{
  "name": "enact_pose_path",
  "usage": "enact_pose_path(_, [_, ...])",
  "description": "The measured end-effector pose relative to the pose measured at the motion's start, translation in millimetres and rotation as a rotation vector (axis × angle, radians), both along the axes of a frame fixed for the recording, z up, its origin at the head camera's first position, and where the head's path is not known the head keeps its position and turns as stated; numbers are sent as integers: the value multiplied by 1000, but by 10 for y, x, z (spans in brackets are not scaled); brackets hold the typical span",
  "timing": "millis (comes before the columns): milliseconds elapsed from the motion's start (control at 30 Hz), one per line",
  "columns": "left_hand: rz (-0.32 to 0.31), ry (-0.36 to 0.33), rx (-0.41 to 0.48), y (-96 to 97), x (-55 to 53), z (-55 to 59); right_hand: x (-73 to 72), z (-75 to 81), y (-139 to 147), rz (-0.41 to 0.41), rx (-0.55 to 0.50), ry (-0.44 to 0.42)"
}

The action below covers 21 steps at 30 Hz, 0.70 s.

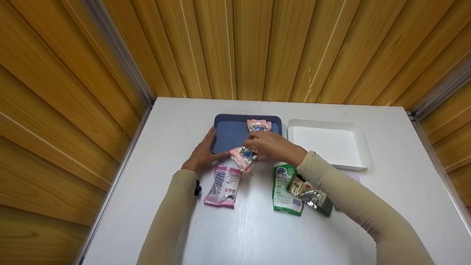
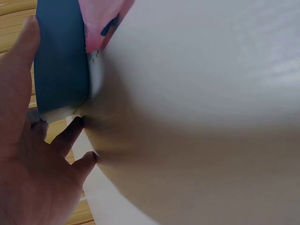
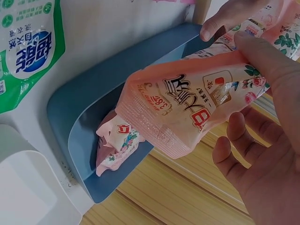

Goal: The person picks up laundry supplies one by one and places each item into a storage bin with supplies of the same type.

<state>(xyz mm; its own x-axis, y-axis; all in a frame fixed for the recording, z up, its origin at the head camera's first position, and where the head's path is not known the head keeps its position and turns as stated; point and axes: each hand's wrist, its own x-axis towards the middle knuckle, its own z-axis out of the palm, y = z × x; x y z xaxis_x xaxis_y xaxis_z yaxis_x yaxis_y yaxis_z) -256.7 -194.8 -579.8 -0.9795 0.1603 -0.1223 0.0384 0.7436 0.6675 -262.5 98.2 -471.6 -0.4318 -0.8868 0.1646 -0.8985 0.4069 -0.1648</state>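
Note:
My right hand [image 1: 272,147] grips a pink floral pouch [image 1: 243,157] over the front edge of the blue tray [image 1: 220,117]. In the right wrist view the thumb presses the printed face of this pouch [image 3: 187,101], with the other fingers below it. Inside the tray, toward its back right, lies a similar pink pouch [image 1: 258,125]. My left hand [image 1: 202,151] touches the tray's front left corner, fingers spread along the left side and thumb at the front. The left wrist view has those fingertips [image 2: 89,159] near the table surface.
A pink-and-white packet [image 1: 225,186] lies in front of the tray. Nearer my right forearm, a green-and-white laundry pouch [image 1: 287,191] is partly overlapped by a dark green and silver packet [image 1: 316,198]. Right of the blue tray stands a white tray [image 1: 362,147]. Wood-patterned panels [image 1: 250,51] rise behind.

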Motion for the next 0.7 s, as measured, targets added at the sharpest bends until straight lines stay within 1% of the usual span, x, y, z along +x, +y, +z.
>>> enact_pose_path(133, [3, 0, 0, 4, 1, -1, -16, 12, -13, -22, 28, -10])
enact_pose_path(500, [5, 10, -3, -14, 1, -14, -70, 31, -56, -48, 59, -2])
enact_pose_path(567, [1, 16, 1, -16, -3, -19, -91, 29, -64, -50, 57, 3])
enact_pose_path(700, [-28, 35, -10, -14, 3, 0, -134, 2, -58, -23, 6, 37])
